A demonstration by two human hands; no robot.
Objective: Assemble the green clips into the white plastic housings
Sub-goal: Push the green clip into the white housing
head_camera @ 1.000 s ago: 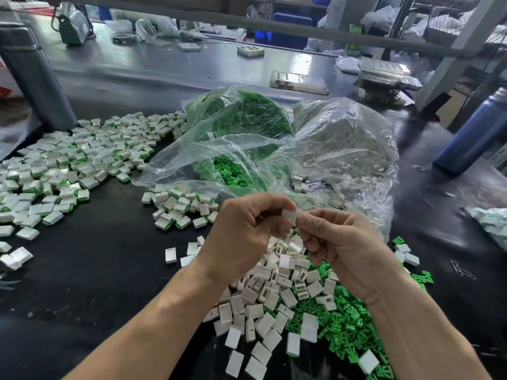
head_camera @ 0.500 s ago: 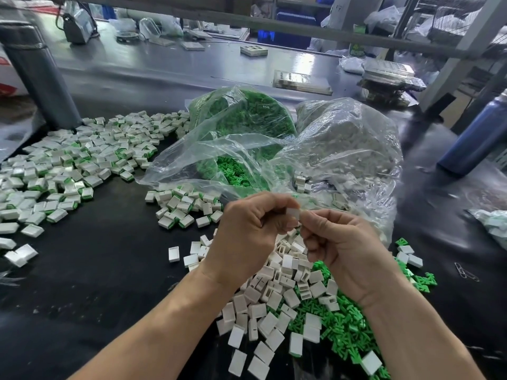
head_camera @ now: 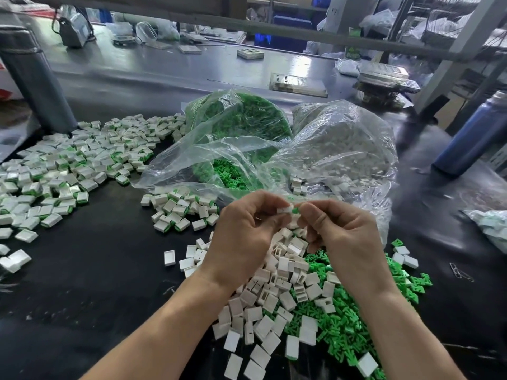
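since a second ago a green clip [head_camera: 295, 210] shows between the fingertips. left hand [head_camera: 244, 237] pinches a white housing [head_camera: 284, 209], right hand [head_camera: 340, 231] pinches the clip at its mouth, likely to push it in. loose housings [head_camera: 274, 297] and clips [head_camera: 343, 333] lie near; far bags [head_camera: 247, 124] hold more.

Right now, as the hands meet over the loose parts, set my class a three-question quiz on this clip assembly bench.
1. True or false: the left hand pinches a white housing.
2. Which hand holds the green clip?
3. Finished pieces lie: A) to the person's left, B) inside the clear bag of green clips, C) beside the blue bottle.

Key: 1 true; 2 the right hand; 3 A.
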